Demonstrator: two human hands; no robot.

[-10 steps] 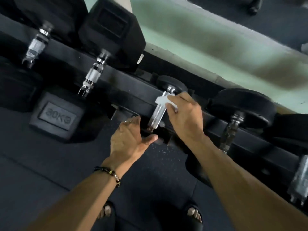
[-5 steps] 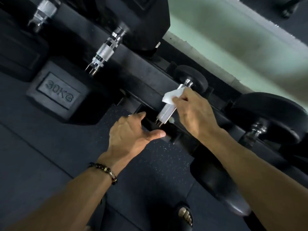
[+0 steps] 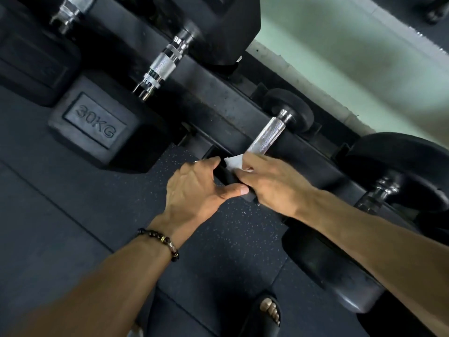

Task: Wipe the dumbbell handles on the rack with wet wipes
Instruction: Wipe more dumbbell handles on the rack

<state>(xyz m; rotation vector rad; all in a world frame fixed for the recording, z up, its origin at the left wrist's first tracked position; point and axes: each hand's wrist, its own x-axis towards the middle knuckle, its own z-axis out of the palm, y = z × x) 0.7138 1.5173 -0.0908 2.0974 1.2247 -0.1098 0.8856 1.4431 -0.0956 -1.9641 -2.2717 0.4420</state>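
A small dumbbell lies across the black rack (image 3: pixel 218 110), its knurled chrome handle (image 3: pixel 266 136) bare along most of its length. My right hand (image 3: pixel 272 182) holds a white wet wipe (image 3: pixel 234 162) wrapped round the handle's near end. My left hand (image 3: pixel 194 190) grips the dumbbell's near black head (image 3: pixel 228 177), thumb across its front; most of that head is hidden by both hands. The far round head (image 3: pixel 295 110) sits beyond the rail.
A 30KG hex dumbbell (image 3: pixel 97 122) with a chrome handle (image 3: pixel 162 64) sits to the left, another handle (image 3: pixel 68 10) further left. Larger round dumbbells (image 3: pixel 398 166) rest on the right. Dark speckled rubber floor (image 3: pixel 218 239) lies below, with a sandalled foot (image 3: pixel 268 310) on it. A green wall (image 3: pixel 340 57) is behind.
My right hand has slid the wipe down the handle from its far end to its near end. The left hand stays on the near head. The view has moved closer.
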